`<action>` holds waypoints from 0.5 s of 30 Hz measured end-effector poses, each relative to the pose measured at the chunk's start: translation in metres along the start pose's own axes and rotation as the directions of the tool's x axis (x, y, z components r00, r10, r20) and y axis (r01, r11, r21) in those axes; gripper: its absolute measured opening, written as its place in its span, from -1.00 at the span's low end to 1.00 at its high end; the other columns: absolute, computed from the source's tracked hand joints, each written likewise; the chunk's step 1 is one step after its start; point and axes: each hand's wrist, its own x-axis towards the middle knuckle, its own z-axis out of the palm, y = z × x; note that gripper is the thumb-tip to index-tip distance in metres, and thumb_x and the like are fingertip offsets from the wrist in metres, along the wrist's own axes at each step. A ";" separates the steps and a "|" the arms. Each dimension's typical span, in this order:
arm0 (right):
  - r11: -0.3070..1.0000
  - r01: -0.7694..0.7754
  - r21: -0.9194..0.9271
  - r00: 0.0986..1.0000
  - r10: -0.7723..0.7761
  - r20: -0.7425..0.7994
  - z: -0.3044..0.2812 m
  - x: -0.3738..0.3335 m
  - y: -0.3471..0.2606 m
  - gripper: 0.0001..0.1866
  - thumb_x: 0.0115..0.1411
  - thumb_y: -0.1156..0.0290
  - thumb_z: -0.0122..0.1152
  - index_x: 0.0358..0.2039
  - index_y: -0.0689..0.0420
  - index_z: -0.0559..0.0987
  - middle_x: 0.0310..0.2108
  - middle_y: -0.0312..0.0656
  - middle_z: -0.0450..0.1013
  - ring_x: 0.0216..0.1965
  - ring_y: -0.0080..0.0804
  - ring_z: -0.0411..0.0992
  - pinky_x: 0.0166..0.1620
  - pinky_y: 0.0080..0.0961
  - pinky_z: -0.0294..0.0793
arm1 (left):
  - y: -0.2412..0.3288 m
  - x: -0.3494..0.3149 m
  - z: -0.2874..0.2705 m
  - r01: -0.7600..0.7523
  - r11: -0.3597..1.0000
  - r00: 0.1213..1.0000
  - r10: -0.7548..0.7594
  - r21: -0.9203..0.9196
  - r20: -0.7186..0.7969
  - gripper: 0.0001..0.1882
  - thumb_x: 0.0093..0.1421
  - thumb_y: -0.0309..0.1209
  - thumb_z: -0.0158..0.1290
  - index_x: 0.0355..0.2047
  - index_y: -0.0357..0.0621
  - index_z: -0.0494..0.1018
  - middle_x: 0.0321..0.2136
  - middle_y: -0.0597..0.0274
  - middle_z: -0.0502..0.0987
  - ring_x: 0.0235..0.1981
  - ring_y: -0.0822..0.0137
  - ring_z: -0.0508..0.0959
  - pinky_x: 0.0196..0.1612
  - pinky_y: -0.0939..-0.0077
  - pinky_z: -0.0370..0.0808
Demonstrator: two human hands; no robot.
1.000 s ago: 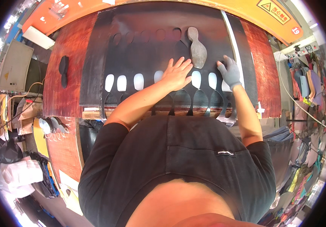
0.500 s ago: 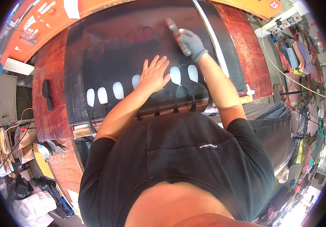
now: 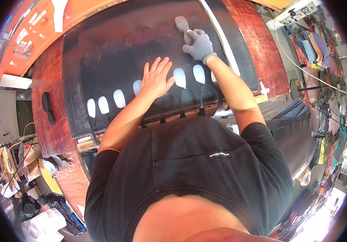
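A black sheet (image 3: 113,72) lies across the work table, with a row of pale sole-end-shaped openings along its near side. One of those pale openings (image 3: 179,78) is just right of my left hand (image 3: 157,78), which rests flat on the sheet, bare, fingers spread. Farther up, faint sole-shaped outlines (image 3: 129,40) are cut into the sheet. My right hand (image 3: 199,45), in a grey glove, grips a grey sole-shaped cutting die (image 3: 182,25) by its near end, over the far right of the sheet. Whether the die touches the sheet I cannot tell.
A black sole-shaped piece (image 3: 48,108) lies on the reddish wooden board at left. A white strip (image 3: 224,40) runs along the sheet's right side. Behind stands an orange machine beam (image 3: 46,32). Stacked dark sheets (image 3: 280,111) are at right; a grey box (image 3: 4,115) is at left.
The cutting die has turned from edge-on to showing its broad sole shape, and my right hand has shifted slightly. My left hand stays flat on the sheet. The whole view has shifted a little.
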 end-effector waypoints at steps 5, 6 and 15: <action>0.999 0.024 -0.047 0.997 -0.028 -0.076 0.002 -0.004 -0.003 -0.24 -0.23 0.10 0.32 0.08 0.01 0.44 0.09 -0.01 0.27 0.08 -0.03 0.28 0.11 -0.31 0.33 | 0.000 0.001 0.000 0.002 1.000 1.000 -0.002 0.009 0.013 -0.41 0.13 -0.12 0.02 0.14 -0.08 0.27 0.25 0.25 0.15 0.31 0.19 0.04 0.28 -0.06 -0.07; 0.999 0.020 -0.047 0.997 -0.024 -0.077 0.002 -0.004 -0.004 -0.24 -0.23 0.10 0.32 0.08 0.01 0.44 0.09 -0.01 0.27 0.08 -0.03 0.27 0.11 -0.30 0.32 | 0.000 0.002 0.000 0.001 1.000 1.000 -0.001 0.008 0.012 -0.41 0.13 -0.12 0.02 0.14 -0.08 0.27 0.25 0.25 0.15 0.31 0.19 0.04 0.28 -0.06 -0.08; 0.927 -0.039 0.374 0.999 0.037 0.013 -0.005 0.006 0.017 -0.28 -0.07 0.04 0.25 0.11 0.08 0.38 0.13 0.05 0.25 0.14 -0.06 0.24 0.14 -0.29 0.28 | -0.006 0.004 -0.001 -0.070 0.992 0.989 0.055 -0.108 -0.136 -0.45 0.10 -0.19 0.08 0.09 -0.06 0.31 0.22 0.22 0.20 0.28 0.15 0.10 0.25 -0.04 0.00</action>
